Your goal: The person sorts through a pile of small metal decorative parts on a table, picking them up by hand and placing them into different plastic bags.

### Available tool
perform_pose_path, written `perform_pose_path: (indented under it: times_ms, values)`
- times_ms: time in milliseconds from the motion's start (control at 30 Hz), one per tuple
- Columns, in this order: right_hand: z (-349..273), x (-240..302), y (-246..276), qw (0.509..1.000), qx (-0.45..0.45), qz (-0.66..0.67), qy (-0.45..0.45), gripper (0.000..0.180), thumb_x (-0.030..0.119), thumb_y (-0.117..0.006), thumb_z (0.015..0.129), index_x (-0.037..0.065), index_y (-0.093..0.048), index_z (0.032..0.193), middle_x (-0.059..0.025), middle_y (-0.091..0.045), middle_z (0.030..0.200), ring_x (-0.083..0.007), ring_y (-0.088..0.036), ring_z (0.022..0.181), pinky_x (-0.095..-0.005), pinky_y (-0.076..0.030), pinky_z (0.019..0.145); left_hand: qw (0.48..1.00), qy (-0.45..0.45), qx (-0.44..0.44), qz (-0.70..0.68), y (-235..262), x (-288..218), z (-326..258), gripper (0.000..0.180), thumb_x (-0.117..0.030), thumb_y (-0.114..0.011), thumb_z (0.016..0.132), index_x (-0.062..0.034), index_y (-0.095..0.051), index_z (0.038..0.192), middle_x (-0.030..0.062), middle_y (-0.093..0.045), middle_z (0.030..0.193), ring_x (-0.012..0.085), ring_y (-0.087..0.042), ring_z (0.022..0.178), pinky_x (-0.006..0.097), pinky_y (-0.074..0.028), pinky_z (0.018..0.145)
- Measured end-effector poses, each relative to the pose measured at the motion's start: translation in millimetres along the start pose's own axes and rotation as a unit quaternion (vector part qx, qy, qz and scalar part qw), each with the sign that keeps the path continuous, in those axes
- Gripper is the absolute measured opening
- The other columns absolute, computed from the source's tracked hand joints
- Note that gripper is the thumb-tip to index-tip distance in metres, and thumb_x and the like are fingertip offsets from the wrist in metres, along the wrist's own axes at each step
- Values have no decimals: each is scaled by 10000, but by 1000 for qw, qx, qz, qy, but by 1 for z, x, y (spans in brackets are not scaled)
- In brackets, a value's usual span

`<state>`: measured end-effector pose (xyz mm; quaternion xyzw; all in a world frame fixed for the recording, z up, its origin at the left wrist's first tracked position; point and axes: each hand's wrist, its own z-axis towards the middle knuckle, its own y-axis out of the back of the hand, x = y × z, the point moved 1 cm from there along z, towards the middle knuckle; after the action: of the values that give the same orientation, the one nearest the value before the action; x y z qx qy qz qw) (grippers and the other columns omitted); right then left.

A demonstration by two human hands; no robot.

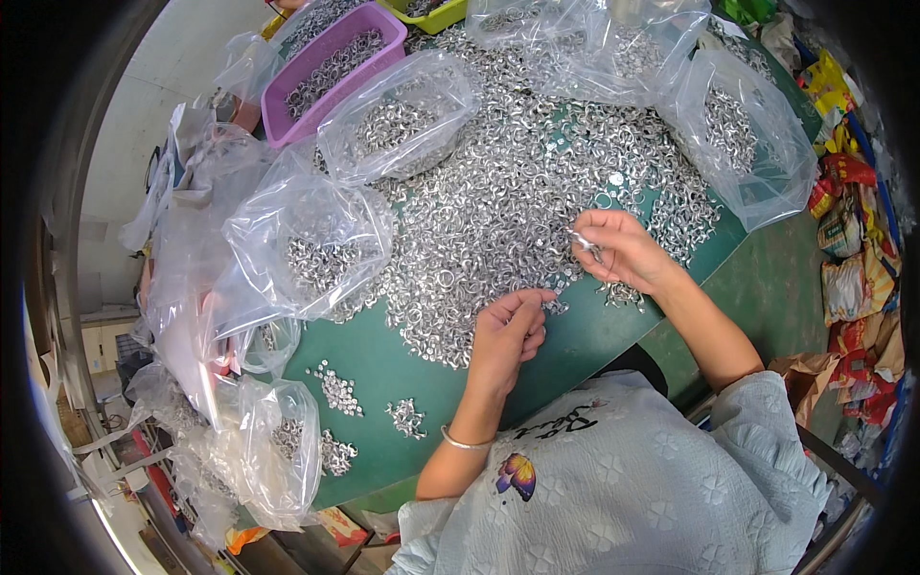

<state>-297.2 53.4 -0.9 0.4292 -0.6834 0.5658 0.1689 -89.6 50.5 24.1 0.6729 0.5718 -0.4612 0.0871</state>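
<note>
A broad heap of small silvery metal rings (479,206) covers much of the green tabletop. At the heap's near right edge, my right hand (618,247) is raised a little with thumb and fingers pinched on a small silvery metal piece (587,247). My left hand (508,331) rests lower and to the left, its fingers curled and the index finger reaching toward a few pieces (555,306) by its tip. Whatever lies inside those curled fingers is hidden. Several pieces (623,295) lie loose below my right hand.
Clear plastic bags of metal pieces (331,244) ring the heap at left, back and right (738,144). A purple basket (278,105) stands at the back left, a yellow-green one (441,17) beside it. Small piles (407,419) sit near the front left. Colourful packages (848,287) crowd the right.
</note>
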Motion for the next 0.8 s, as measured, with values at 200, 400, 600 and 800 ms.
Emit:
perform_pose_path:
  times_ms: [200, 400, 600, 800]
  values:
    - [5, 5, -9, 982, -87, -161, -38, 114, 150, -572, 846, 48, -621, 862, -44, -592, 686, -128, -494, 478, -237, -346, 376, 993, -72, -28, 89, 7, 9, 1, 154, -92, -519, 886, 13, -613, 948, -41, -462, 637, 26, -369, 516, 166, -269, 435]
    - [10, -17, -22, 605, -153, -741, 248, 131, 157, -646, 732, 46, -636, 802, -135, -628, 714, -296, -622, 608, -399, -485, 516, 928, -207, -97, 294, 2, 16, 2, 108, -41, -575, 839, 14, -648, 897, -2, -566, 676, 45, -469, 611, 200, -395, 566]
    - [22, -10, -45, 483, -96, -863, 110, 114, 160, -610, 744, 50, -589, 768, -119, -615, 669, -303, -620, 601, -410, -481, 504, 931, -204, -74, 295, 0, 18, 2, 118, -57, -565, 854, 16, -649, 893, -9, -597, 742, 28, -461, 671, 186, -382, 592]
    - [22, 11, -28, 575, -77, -800, 153, 51, 82, -615, 670, 32, -616, 665, -135, -623, 653, -304, -635, 635, -389, -495, 540, 945, -169, -85, 267, 4, 15, -5, 127, -69, -567, 854, 23, -643, 898, 5, -580, 668, 54, -473, 594, 205, -398, 554]
